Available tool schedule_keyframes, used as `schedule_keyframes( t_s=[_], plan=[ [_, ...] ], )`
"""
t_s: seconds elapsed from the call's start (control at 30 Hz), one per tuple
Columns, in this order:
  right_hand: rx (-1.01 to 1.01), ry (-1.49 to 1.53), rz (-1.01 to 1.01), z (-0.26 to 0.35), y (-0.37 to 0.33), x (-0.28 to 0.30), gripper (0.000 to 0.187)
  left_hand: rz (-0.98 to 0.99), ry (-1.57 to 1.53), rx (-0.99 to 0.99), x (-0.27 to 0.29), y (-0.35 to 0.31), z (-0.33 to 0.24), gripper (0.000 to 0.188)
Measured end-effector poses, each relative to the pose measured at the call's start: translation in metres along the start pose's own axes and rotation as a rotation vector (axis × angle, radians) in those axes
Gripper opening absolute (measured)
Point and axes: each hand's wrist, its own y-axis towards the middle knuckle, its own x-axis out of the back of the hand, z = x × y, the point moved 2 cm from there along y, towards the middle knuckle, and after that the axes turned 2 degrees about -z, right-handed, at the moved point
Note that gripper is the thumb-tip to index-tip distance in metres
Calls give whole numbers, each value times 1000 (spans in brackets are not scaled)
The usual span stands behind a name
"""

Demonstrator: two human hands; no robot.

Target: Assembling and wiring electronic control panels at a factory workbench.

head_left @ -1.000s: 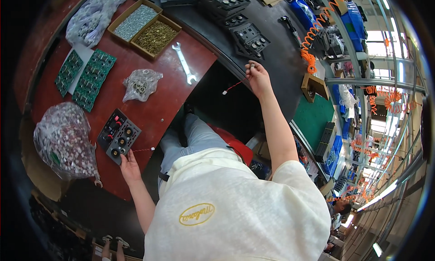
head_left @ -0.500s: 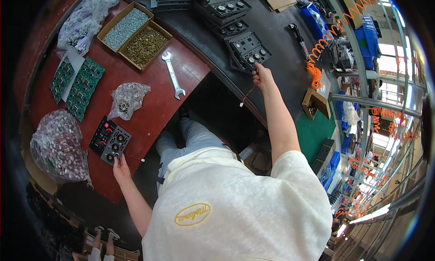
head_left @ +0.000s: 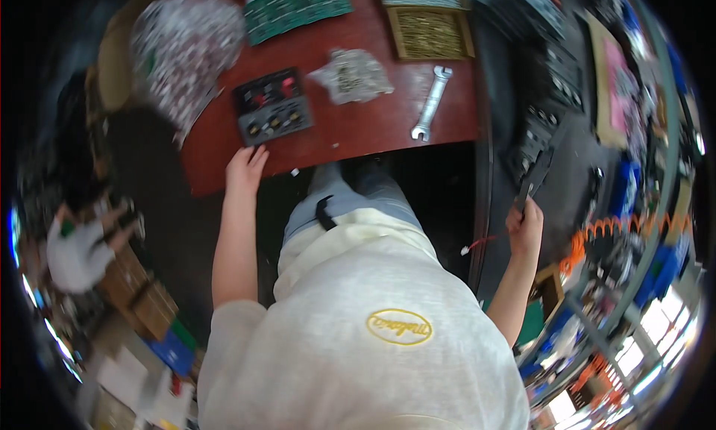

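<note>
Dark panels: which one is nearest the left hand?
The panel with red parts on the red table, by the left hand; the others are to the right, on or over the black worktop.

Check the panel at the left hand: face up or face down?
Face up: the panel's red parts and round fittings show toward the camera.

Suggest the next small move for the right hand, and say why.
I'd probably raise the right hand slightly. It grips a dark panel, tilted steeply over the black bench, and a red wire hangs beside that hand, its white plug out past the bench's edge. Moved sideways, it might snag there.
</note>
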Motion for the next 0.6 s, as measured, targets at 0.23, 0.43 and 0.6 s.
schedule_keyframes(
  t_s=[0.23, 0.43, 0.6],
  plan=[
    [-418, -82, 908, -30, -27, -145, 15, 662, 315, 309, -63, -143, 39, 50],
    [-736, -88, 1239, -34, -64, -236, 21, 1095, -229, 487, -94, -164, 54, 56],
    [-813, 5, 1150, -43, -66, -250, 37, 1100, -358, 450, -97, -173, 32, 48]
  ],
)
